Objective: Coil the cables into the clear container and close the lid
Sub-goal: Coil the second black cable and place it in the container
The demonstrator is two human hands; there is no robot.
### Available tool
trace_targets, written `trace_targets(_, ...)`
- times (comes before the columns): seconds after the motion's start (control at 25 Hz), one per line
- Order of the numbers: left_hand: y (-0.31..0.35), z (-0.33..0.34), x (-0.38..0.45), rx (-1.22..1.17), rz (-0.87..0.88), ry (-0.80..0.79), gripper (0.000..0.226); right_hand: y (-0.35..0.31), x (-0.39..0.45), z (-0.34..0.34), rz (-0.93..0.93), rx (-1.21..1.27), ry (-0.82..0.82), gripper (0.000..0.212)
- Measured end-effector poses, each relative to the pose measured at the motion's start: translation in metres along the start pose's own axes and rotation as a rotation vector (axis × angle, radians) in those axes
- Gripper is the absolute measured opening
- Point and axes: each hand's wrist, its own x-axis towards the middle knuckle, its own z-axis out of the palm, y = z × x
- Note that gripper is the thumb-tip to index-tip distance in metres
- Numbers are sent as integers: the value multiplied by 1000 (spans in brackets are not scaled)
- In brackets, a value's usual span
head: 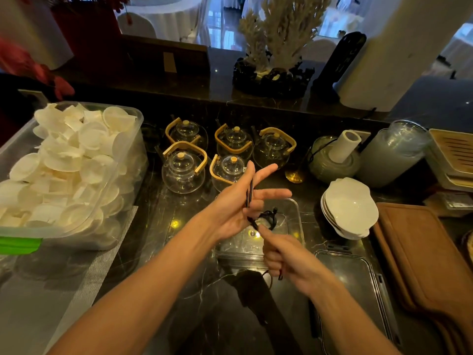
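Dark veined marble counter (143, 265) runs under your arms, crowded with glass teapots (183, 172) at the far side, a big tub of white shells (64, 175) to the left and stacked white bowls (349, 208) to the right. Directly in front of you sits the clear container (294, 226), open, with its lid (355, 290) lying flat on the counter just to its near right.

Your left hand (238, 206) is spread, fingers splayed and straight, and serves as a former: turns of the black cable (249, 193) run up across the palm between those fingers. Your right hand (289, 260) is curled shut, pinching the cable's loose run near the left palm. A tangle of cable with a plug end hangs beside the left hand over the container; whether it touches the bottom, you cannot tell. A dark cord also shows below the right fist; its link to the rest is unclear.

You appear to be mid-coil, so the lid step is well off. Next, judge the remaining slack, keep the turns snug, slip the bundle off your fingers without letting it spring open, and lower it into the container.
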Motion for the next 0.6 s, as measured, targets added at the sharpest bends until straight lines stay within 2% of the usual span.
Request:
trace_targets(0.08,-1,-1,-5,-14,-52,-66,61,-9,7,-15,37,95,-91,40)
trace_targets(0.16,-1,-1,-9,-22,-97,-120,61,-21,15,-26,61,82,-155,36)
trace_targets(0.32,-5,-3,-10,85,-201,-139,60,-55,32,-37,39,-23,-169,11)
trace_targets(0.48,-13,-12,-11,349,-254,-25,64,-85,41,-31,62,-241,-90,30)
trace_targets(0.6,-15,-20,-9,375,-284,93,70,-101,36,-17,21,-398,25,38)
